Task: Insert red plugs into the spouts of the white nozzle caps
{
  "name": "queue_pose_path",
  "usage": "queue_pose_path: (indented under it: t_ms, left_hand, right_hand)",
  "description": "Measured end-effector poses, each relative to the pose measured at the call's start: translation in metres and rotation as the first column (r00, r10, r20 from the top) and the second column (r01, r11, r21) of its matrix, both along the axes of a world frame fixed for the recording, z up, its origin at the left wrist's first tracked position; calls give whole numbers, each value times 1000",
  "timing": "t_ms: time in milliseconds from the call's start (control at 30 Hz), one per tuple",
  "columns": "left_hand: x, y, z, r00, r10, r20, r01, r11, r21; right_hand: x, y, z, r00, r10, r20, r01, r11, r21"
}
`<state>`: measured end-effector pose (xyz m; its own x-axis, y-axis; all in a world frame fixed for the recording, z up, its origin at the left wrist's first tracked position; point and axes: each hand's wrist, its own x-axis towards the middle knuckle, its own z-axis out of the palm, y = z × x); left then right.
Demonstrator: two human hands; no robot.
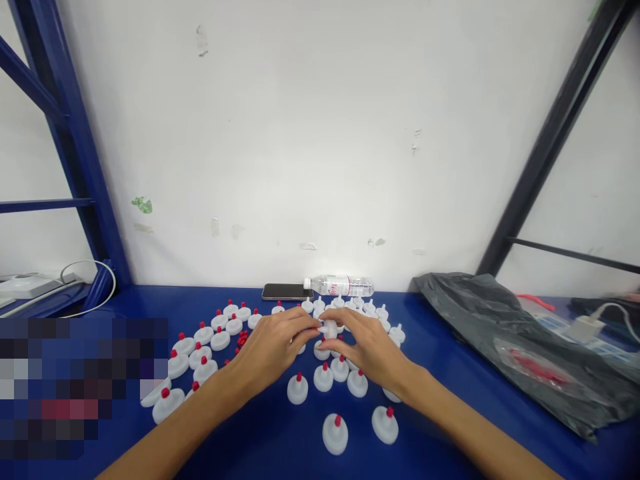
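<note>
Near the middle of the blue table [260,427], my right hand [363,343] grips a white cap [331,329] between thumb and fingers. My left hand [275,340] is pinched at the cap's left side, with a bit of red at the fingertips; exactly what it holds is too small to tell. Several round white caps with red tips [298,389] stand in front of and to the left of my hands. White caps without red tips [397,334] are grouped behind and right of my right hand. Small loose red pieces [242,339] lie beside my left hand, partly hidden by it.
A phone [286,292] and a clear bottle [345,286] lie along the wall. At the right spreads a grey plastic bag [515,353] with a packet of red pieces [540,367] on it. Blue metal posts [80,133] and cables stand at the left.
</note>
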<state>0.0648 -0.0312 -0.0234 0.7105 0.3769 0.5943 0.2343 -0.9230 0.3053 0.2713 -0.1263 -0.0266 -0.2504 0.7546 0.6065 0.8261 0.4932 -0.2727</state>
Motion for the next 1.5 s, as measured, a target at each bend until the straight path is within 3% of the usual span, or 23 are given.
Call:
queue_pose_path:
  t_ms: [133,300,633,800,900,967,1067,1233,1367,1500]
  left_hand:
    - [-1,-4,1,998,64,-7,-64,998,19]
    - [0,-10,3,996,-13,86,1,989,148]
    - [-4,-15,3,979,-141,145,93,951,293]
    - [-10,-5,24,999,-15,-42,26,966,256]
    - [-22,10,41,970,152,-189,-133,985,111]
    - [-32,20,48,911,284,-299,-277,958,67]
    - [-43,31,50,802,363,-474,-390,920,44]
    - [-41,34,39,762,267,-591,-362,931,-46]
    - [-36,32,29,765,246,-595,-343,938,-53]
    - [-35,31,22,770,222,-598,-321,945,-62]
  right_hand:
    - [1,-1,-1,999,37,-13,-36,997,65]
    - [-2,-5,-2,995,95,-34,-90,989,119]
    - [-15,-18,4,980,90,-180,-98,995,-37]
    - [-14,-13,14,982,55,-179,-62,998,-32]
    - [-7,-9,23,994,-28,-107,28,1000,-8]
    - [3,-8,29,992,-93,-89,93,996,-12]
    - [24,-6,35,982,-174,-73,168,982,-91]
    - [56,-3,42,957,-286,41,287,925,-250]
    - [64,-5,45,969,-228,92,246,895,-372]
    - [63,-11,48,993,-86,83,118,810,-575]
